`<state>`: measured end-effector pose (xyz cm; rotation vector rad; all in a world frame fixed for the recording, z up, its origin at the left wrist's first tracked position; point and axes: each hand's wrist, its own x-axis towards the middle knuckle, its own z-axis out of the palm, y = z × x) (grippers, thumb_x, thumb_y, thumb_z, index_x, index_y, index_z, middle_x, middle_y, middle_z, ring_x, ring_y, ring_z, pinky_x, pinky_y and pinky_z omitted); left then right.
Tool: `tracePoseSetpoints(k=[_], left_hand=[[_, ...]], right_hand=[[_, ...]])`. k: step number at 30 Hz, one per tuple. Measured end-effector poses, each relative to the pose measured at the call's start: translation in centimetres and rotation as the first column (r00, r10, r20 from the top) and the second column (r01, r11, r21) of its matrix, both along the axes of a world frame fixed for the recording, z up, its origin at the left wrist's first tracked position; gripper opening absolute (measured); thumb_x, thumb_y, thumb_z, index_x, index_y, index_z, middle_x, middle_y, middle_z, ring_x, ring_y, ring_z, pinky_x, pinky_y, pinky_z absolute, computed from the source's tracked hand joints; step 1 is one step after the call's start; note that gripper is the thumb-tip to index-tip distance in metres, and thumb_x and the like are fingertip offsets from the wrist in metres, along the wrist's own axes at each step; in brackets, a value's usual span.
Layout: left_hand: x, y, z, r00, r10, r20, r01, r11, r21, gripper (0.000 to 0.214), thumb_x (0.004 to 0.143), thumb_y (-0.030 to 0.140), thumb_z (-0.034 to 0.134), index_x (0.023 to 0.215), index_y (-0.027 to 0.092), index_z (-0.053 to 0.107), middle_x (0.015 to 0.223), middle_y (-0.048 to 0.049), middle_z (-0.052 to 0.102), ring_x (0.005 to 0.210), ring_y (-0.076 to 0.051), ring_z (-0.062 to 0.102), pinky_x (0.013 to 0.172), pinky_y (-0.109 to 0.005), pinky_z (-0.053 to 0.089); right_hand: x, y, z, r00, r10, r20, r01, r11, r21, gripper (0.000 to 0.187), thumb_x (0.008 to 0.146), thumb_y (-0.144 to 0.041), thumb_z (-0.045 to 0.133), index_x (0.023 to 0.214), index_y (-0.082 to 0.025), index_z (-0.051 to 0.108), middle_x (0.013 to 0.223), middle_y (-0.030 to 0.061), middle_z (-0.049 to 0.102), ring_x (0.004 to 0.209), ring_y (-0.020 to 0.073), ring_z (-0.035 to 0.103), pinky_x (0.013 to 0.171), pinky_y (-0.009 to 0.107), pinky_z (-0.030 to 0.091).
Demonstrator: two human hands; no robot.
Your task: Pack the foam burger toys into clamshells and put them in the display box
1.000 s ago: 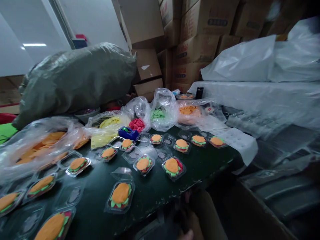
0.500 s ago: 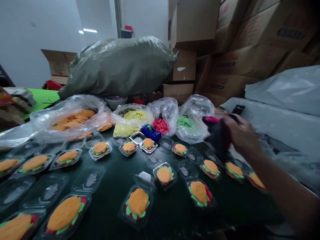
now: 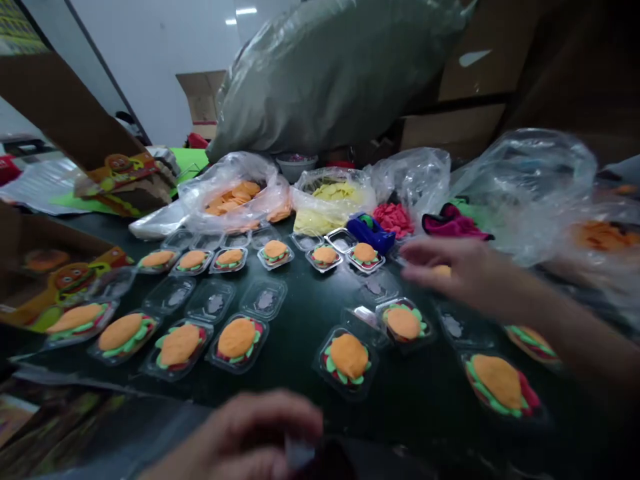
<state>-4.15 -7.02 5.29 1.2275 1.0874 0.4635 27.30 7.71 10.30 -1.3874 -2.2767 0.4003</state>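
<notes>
My right hand (image 3: 450, 273) reaches over the table, blurred, with its fingers stretched out and nothing visible in them. It partly covers a small toy burger (image 3: 443, 270). Just beyond it, a pink cloth item with black edging (image 3: 457, 223) lies against the plastic bags. At the bottom edge, my left hand (image 3: 260, 433) has curled fingers around a small pale thing (image 3: 300, 455), too blurred to name. Nearest to that hand is a toy burger in an open clear plastic box (image 3: 347, 360). Another boxed burger (image 3: 404, 323) sits behind it, and a third (image 3: 500, 383) lies to the right.
Several more burgers in open clear boxes stand in rows at left. A blue tape dispenser (image 3: 370, 233) is behind them. Bags of orange pieces (image 3: 233, 198), yellow pieces (image 3: 335, 192) and red pieces (image 3: 393, 219) line the back. A printed cardboard box (image 3: 60, 267) stands at left.
My right hand has let go of the pink and black cloth, which now lies by the bags, and has moved left. My left hand has come into view. The camera has turned left.
</notes>
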Motion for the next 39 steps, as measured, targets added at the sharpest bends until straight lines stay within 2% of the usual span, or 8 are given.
tracePoseSetpoints(k=[2, 4, 7, 10, 15, 21, 34, 39], left_hand=[[0.7, 4.9, 1.8, 0.999, 0.016, -0.038, -0.011, 0.989, 0.144, 0.045, 0.080, 0.035, 0.069, 0.124, 0.033, 0.060, 0.138, 0.0019, 0.054, 0.132, -0.025, 0.041, 0.114, -0.038, 0.029], [2.5, 10.1, 2.3, 0.977, -0.058, -0.207, 0.150, 0.871, 0.467, 0.063, 0.072, 0.031, 0.076, 0.131, 0.028, 0.055, 0.150, -0.0017, 0.041, 0.141, -0.029, 0.028, 0.119, -0.042, 0.016], [5.4, 15.5, 1.4, 0.860, -0.437, -0.264, 0.510, 0.763, 0.396, 0.078, 0.068, 0.033, 0.079, 0.138, 0.025, 0.047, 0.151, -0.0051, 0.039, 0.140, -0.030, 0.030, 0.114, -0.044, 0.026], [6.6, 16.4, 0.1, 0.792, -0.583, -0.181, 0.609, 0.729, 0.314, 0.069, 0.076, 0.038, 0.071, 0.138, 0.022, 0.046, 0.144, -0.0071, 0.049, 0.131, -0.030, 0.045, 0.106, -0.042, 0.039], [5.1, 11.1, -0.7, 0.836, -0.395, -0.381, 0.542, 0.698, 0.468, 0.069, 0.072, 0.028, 0.075, 0.135, 0.023, 0.047, 0.134, -0.0073, 0.056, 0.121, -0.027, 0.053, 0.105, -0.041, 0.039], [3.0, 5.6, -2.7, 0.845, -0.084, -0.528, 0.451, 0.640, 0.621, 0.072, 0.078, 0.024, 0.071, 0.141, 0.023, 0.037, 0.154, -0.0148, 0.026, 0.143, -0.027, 0.022, 0.116, -0.047, 0.025], [2.6, 5.6, -6.8, 0.890, -0.024, -0.455, 0.401, 0.517, 0.757, 0.036, 0.090, 0.016, 0.056, 0.125, 0.024, 0.050, 0.142, -0.0099, 0.046, 0.136, -0.022, 0.036, 0.114, -0.045, 0.031], [2.7, 6.0, -5.6, 0.905, 0.005, -0.426, 0.321, 0.650, 0.689, 0.061, 0.082, 0.021, 0.068, 0.135, 0.022, 0.038, 0.140, -0.0117, 0.047, 0.131, -0.023, 0.042, 0.112, -0.045, 0.034]], right_hand=[[-1.8, -6.1, -3.3, 0.998, 0.040, -0.053, -0.038, 0.999, 0.034, 0.036, 0.079, -0.041, 0.068, 0.110, -0.021, 0.065, 0.099, 0.0057, 0.072, 0.088, 0.0250, 0.067, 0.077, 0.035, 0.052], [-3.7, -10.9, -7.9, 0.990, -0.031, -0.140, 0.039, 0.998, 0.054, 0.045, 0.078, -0.033, 0.068, 0.120, -0.021, 0.058, 0.111, 0.0098, 0.068, 0.099, 0.0290, 0.065, 0.087, 0.042, 0.053], [-5.9, -14.4, -13.9, 0.916, -0.288, -0.278, 0.321, 0.944, 0.079, 0.060, 0.077, -0.033, 0.068, 0.130, -0.017, 0.044, 0.122, 0.0158, 0.059, 0.109, 0.0331, 0.059, 0.089, 0.049, 0.052], [-7.3, -14.6, -16.5, 0.864, -0.360, -0.352, 0.424, 0.898, 0.121, 0.070, 0.077, -0.036, 0.068, 0.135, -0.015, 0.036, 0.124, 0.0187, 0.055, 0.112, 0.0350, 0.055, 0.091, 0.053, 0.050], [-8.5, -13.7, -16.7, 0.901, -0.330, -0.281, 0.391, 0.899, 0.197, 0.089, 0.073, -0.029, 0.073, 0.144, -0.015, 0.022, 0.138, 0.0215, 0.045, 0.125, 0.0385, 0.043, 0.096, 0.057, 0.043], [-6.9, -12.3, -15.8, 0.953, -0.132, -0.273, 0.153, 0.986, 0.059, 0.068, 0.080, -0.019, 0.064, 0.140, -0.024, 0.033, 0.137, 0.0124, 0.053, 0.124, 0.0295, 0.049, 0.099, 0.051, 0.042], [-6.5, -10.2, -14.0, 0.959, -0.010, -0.283, -0.011, 0.997, -0.073, 0.083, 0.067, -0.020, 0.079, 0.139, -0.018, 0.039, 0.146, 0.0158, 0.042, 0.136, 0.0300, 0.037, 0.111, 0.050, 0.033], [-7.6, -8.5, -13.9, 0.963, 0.077, -0.259, -0.095, 0.994, -0.058, 0.080, 0.059, -0.019, 0.085, 0.129, -0.020, 0.049, 0.130, 0.0142, 0.058, 0.122, 0.0324, 0.052, 0.102, 0.052, 0.042]])
